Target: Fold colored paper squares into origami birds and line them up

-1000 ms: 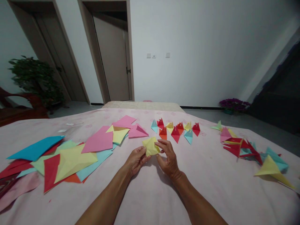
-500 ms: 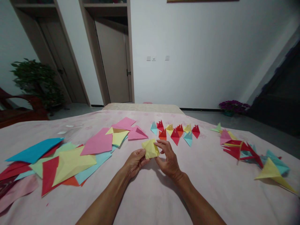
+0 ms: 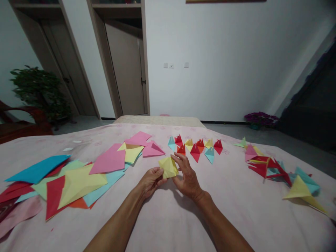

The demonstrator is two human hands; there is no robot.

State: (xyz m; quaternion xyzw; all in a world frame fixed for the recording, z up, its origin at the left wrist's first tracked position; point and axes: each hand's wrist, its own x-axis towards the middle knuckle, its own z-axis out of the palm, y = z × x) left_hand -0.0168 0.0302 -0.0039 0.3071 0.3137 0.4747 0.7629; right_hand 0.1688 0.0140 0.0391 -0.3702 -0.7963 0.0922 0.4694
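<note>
While loose coloured sheets [image 3: 85, 180] lie at left, the left hand [image 3: 151, 182] has thumb and fingers clamped on a yellow folded paper [image 3: 167, 168], centrally above the pink cloth [image 3: 162, 224]. On the right hand [image 3: 188, 179], the forefinger has shifted up to the paper's top edge, apart from the thumb, suggesting continued shaping; firm pinch cannot be confirmed. No writing legible.

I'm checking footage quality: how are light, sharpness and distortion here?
Head view: dim light, soft shadow below the right hand; head view: creases on the held yellow paper look soft; head view: leftmost door frame slants, probably lens distortion; head view: dark area at right lacks detail.
</note>
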